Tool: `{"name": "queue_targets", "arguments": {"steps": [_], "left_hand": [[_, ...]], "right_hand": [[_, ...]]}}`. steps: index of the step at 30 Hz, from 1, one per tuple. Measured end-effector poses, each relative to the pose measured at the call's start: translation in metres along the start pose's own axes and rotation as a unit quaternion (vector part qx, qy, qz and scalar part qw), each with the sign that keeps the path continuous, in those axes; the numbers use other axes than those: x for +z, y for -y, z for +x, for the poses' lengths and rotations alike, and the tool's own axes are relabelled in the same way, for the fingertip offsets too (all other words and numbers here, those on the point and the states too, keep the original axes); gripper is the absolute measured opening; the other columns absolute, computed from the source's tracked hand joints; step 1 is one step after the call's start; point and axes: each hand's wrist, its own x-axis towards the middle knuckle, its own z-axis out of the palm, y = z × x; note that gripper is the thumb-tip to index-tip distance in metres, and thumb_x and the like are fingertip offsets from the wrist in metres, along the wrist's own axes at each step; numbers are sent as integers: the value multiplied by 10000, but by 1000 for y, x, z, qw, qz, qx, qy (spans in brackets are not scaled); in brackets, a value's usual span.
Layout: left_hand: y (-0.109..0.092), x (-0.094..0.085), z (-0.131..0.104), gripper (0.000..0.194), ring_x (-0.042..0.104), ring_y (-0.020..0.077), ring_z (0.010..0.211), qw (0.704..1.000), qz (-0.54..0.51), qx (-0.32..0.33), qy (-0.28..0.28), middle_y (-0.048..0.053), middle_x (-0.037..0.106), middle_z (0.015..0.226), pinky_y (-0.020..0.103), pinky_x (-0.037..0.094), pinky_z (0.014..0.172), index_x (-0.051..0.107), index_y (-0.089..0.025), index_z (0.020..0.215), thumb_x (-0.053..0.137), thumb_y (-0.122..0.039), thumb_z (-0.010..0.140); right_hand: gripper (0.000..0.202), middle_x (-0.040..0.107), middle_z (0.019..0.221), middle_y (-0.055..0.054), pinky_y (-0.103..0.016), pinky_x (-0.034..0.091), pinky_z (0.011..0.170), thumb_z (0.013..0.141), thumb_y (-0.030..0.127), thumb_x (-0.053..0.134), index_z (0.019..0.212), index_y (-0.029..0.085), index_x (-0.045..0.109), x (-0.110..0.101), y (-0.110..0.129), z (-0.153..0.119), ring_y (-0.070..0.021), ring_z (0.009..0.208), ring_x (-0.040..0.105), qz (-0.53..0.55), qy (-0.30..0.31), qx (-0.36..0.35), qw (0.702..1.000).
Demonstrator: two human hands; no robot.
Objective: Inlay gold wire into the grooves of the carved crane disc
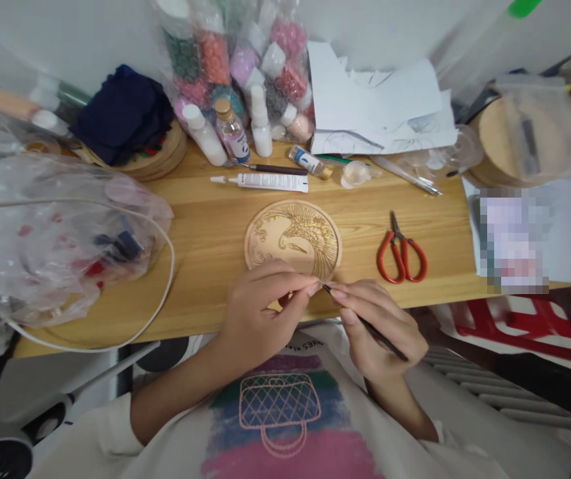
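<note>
Held in a pinch, a thin dark-handled tool [382, 338] slants down to the right from the fingertips of my right hand [382, 322]. Its tip meets the fingertips of my left hand [265, 309], whose thumb and index finger are pressed together; what lies between them is too small to make out. Just beyond my hands, a round wooden plaque [278, 233] carries a carved bird and lines with gold colour. Red-handled scissors [401, 256] lie to the right of the plaque. Behind it rests a white tube [273, 181].
Small bottles [260, 130], bagged jars [215, 60] and papers [375, 113] stand at the back. Dark blue cloth [120, 116] tops wooden discs at the left. A plastic bag [66, 233] and white cable [170, 266] lie left; a blurred-out item [514, 241] is right.
</note>
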Motion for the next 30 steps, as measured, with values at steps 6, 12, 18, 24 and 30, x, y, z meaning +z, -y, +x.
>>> {"name": "queue_targets", "arguments": {"steps": [6, 12, 18, 24, 30], "left_hand": [[2, 0, 3, 134, 554, 82, 567, 999, -22, -20, 12, -28, 646, 647, 204, 428, 483, 703, -192, 773, 664, -94, 855], [17, -4, -4, 117, 567, 84, 592, 996, 23, -71, 48, -26, 661, 705, 187, 428, 503, 714, -190, 811, 647, -108, 862], [28, 1, -10, 141, 664, 132, 768, 990, 113, -44, 67, 12, 710, 835, 239, 536, 694, 719, -186, 869, 601, -119, 907], [33, 6, -12, 172, 678, 162, 819, 981, 180, 37, 56, 32, 704, 857, 280, 561, 740, 708, -176, 903, 547, -140, 951], [33, 7, -10, 163, 668, 162, 779, 961, 238, 140, 31, 25, 663, 833, 287, 559, 712, 653, -184, 945, 497, -161, 985]], "right_hand": [[445, 787, 1036, -45, -374, 577, 730, 841, 45, 670, 1224, 271, 704, -3, -3, 0, -203, 866, 740, -3, 11, -10, 1000], [396, 794, 1026, -47, -367, 598, 723, 858, 85, 667, 1195, 288, 715, -6, -8, -1, -204, 856, 751, -5, 28, 16, 999], [316, 795, 983, -35, -358, 605, 795, 865, 104, 661, 1117, 277, 743, -7, -14, -2, -195, 882, 748, -21, 33, 70, 997], [282, 782, 994, -47, -354, 592, 789, 932, 138, 581, 1167, 249, 689, 1, -14, 2, -183, 871, 731, -48, 67, 71, 994], [150, 743, 883, -64, -332, 557, 711, 925, 164, 603, 1050, 188, 681, 10, -12, 10, -178, 807, 680, -134, 82, 27, 987]]}}
